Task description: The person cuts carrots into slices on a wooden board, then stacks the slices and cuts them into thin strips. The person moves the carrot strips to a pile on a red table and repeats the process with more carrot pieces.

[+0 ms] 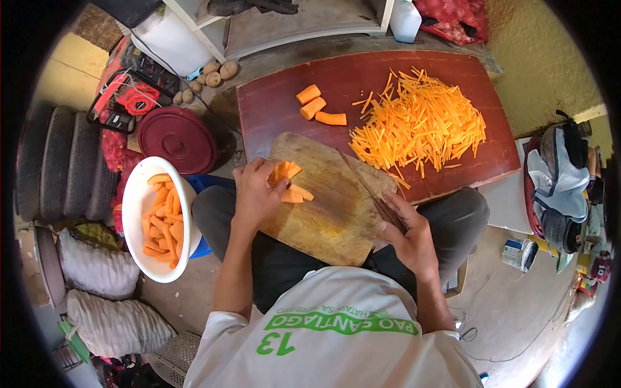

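Bowl: one round white bowl (132,213) at your far left, heaped with orange carrot pieces (162,223), too many to count.
Lid: one round dark red lid (178,139), smooth, just behind the bowl.
Left hand: your left hand (257,194) is curled, with the fingertips pinching and pressing down the carrot slices.
Carrot slices: a small cluster of flat orange carrot slices (290,184), partly stacked, on the board's far left part, under and just beside your left fingertips.
Cutting board: one worn wooden cutting board (323,220) with rounded corners, lying across your lap.
Carrot chunks: three stubby carrot chunks (317,107), lying close together.
Knife: one knife (362,184), its thin blade lying diagonally on the board, to the right of the slices and apart from them.
Right hand: your right hand (409,238) is closed around the knife's handle.
Carrot sticks: one loose pile of thin carrot sticks (420,123), uncountable.
Tabletop: one smooth red-brown tabletop (272,103) carries the chunks and the sticks.
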A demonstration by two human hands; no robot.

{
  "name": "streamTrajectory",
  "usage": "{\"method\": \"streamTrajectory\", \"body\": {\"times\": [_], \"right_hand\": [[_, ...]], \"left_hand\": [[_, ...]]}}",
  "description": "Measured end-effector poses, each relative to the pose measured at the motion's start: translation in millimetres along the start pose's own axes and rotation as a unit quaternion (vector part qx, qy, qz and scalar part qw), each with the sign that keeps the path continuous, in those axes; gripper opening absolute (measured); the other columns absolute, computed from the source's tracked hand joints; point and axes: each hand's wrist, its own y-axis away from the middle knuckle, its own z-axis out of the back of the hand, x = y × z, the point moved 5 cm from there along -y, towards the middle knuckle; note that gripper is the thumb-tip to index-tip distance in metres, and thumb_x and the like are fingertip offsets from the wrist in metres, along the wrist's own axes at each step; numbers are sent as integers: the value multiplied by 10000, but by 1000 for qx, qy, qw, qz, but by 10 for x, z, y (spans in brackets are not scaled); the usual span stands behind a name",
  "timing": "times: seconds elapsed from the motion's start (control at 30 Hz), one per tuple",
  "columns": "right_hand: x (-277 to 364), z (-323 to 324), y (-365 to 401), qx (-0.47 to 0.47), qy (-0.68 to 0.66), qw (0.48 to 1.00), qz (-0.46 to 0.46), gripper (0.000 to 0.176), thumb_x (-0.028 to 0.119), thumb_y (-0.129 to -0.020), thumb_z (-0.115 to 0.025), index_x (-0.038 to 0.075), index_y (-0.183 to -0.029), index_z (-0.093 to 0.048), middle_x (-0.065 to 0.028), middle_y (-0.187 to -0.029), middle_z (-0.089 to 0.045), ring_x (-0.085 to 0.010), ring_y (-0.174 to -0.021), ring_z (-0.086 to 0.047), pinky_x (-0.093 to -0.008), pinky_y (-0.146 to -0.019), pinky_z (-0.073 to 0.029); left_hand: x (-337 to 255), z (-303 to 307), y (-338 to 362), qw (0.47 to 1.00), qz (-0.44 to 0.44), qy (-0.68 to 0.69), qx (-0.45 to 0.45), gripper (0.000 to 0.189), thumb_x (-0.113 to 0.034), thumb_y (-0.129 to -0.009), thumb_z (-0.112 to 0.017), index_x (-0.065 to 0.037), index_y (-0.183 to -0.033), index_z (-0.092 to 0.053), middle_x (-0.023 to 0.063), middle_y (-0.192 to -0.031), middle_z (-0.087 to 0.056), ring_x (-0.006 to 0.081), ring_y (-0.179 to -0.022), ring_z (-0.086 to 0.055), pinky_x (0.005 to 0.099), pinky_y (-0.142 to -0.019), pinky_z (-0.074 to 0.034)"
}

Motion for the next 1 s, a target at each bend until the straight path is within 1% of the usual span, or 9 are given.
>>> {"method": "streamTrajectory", "body": {"times": [0.17,0.2,0.3,0.4,0.5,0.7,0.8,0.9,1.0], "right_hand": [[116,-14,-17,54,179,978,91,657,-12,-974,-710,-5,-1603,-519,-289,-1468,-677,-436,-1338,-693,-425,-1124,-544],[98,-36,-9,70,173,980,64,667,26,-978,-715,27,-1615,-515,-300,-1522,-630,-502,-1376,-628,-468,-1142,-533],[104,-88,13,67,177,981,53,656,40,-986,-713,15,-1610,-510,-314,-1516,-626,-505,-1389,-616,-484,-1140,-530],[61,-135,0,71,175,980,70,659,48,-993,-711,6,-1615,-498,-331,-1515,-618,-515,-1388,-610,-494,-1138,-527],[93,-190,-26,66,183,978,76,656,53,-1001,-705,1,-1618,-489,-343,-1512,-615,-527,-1375,-611,-496,-1135,-529],[62,-8,-5,15,93,994,58,595,57,-1034,-692,-44,-1592,-513,-318,-1417,-685,-427,-1331,-695,-429,-1072,-550],[62,46,79,15,-23,994,-103,593,67,-1060,-684,-58,-1611,-503,-255,-1374,-736,-294,-1275,-717,-395,-1065,-543],[40,-10,114,27,-34,991,-130,622,105,-1065,-701,-77,-1619,-485,-250,-1439,-716,-258,-1326,-681,-384,-1119,-517],[-7,-168,34,48,41,997,-36,627,117,-1059,-711,-112,-1595,-482,-293,-1498,-673,-252,-1404,-636,-379,-1169,-481]], "left_hand": [[32,-60,-27,995,42,93,-9,389,-115,-839,-835,-48,-1220,-794,134,-1028,-737,316,-992,-703,433,-927,-453],[21,-47,-39,994,46,100,-13,382,-95,-839,-823,-42,-1217,-792,137,-1003,-734,316,-960,-705,433,-902,-468],[-97,-20,-20,983,60,165,-58,326,-55,-841,-791,-22,-1164,-782,159,-954,-717,346,-896,-694,458,-824,-496],[-509,-121,31,987,-67,104,-100,262,-40,-847,-788,-16,-1107,-771,170,-917,-704,372,-846,-681,475,-774,-506],[-912,-366,55,988,-112,81,-67,301,-32,-872,-807,-13,-1170,-772,200,-936,-713,389,-838,-690,460,-802,-542],[-1015,-507,149,986,-93,137,28,384,-95,-868,-856,-14,-1231,-761,187,-1118,-696,423,-1074,-644,487,-928,-510],[-899,-489,122,976,-132,169,40,446,-78,-864,-854,-9,-1288,-738,193,-1193,-676,424,-1134,-636,501,-953,-513],[-862,-500,97,970,-144,171,98,447,-52,-866,-844,3,-1292,-717,204,-1206,-659,421,-1146,-646,485,-967,-526],[-863,-587,117,962,-121,211,123,369,-23,-875,-820,19,-1228,-722,203,-1140,-649,418,-1098,-655,469,-930,-540]]}}
